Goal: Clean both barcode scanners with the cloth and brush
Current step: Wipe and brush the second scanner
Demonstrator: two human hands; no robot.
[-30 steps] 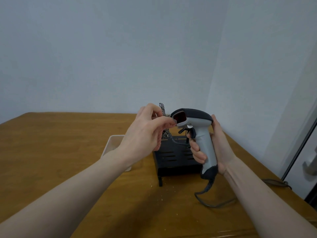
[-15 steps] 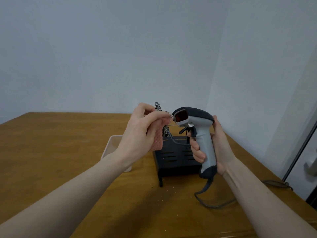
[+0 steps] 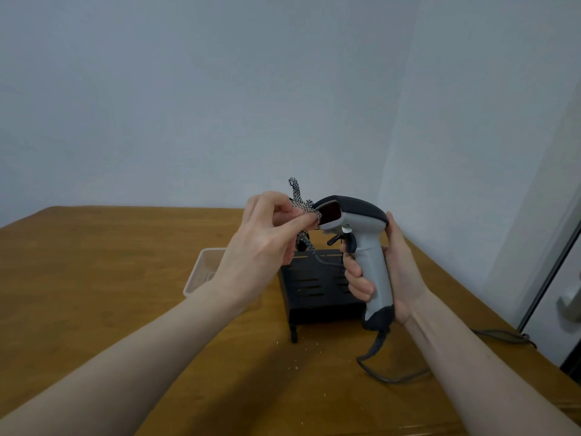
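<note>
Nearest me, crumbs dot the wooden table (image 3: pixel 110 278) between my forearms, and the scanner's cable (image 3: pixel 382 366) loops down onto the wood. My right hand (image 3: pixel 388 269) is closed around the grey handle of the barcode scanner (image 3: pixel 361 240), holding it upright off the table with its dark red window turned toward my left. My left hand (image 3: pixel 267 237) pinches a bunched checkered cloth (image 3: pixel 306 210) between thumb and fingertips, the pad of fabric pressed against the edge of that window; a loose tail of cloth sticks up above my fingers.

I judge this to be the wiping of the scan window. To do it well I should keep the handle steady, keep my index finger clear of the trigger, and work a flat fold of cloth across the glass with light pressure instead of a knotted wad, so grit does not scratch it.

Just behind my hands sits a black slotted stand (image 3: pixel 314 287), with a clear plastic tray (image 3: pixel 204 272) to its left. I cannot see a second scanner or a brush.
</note>
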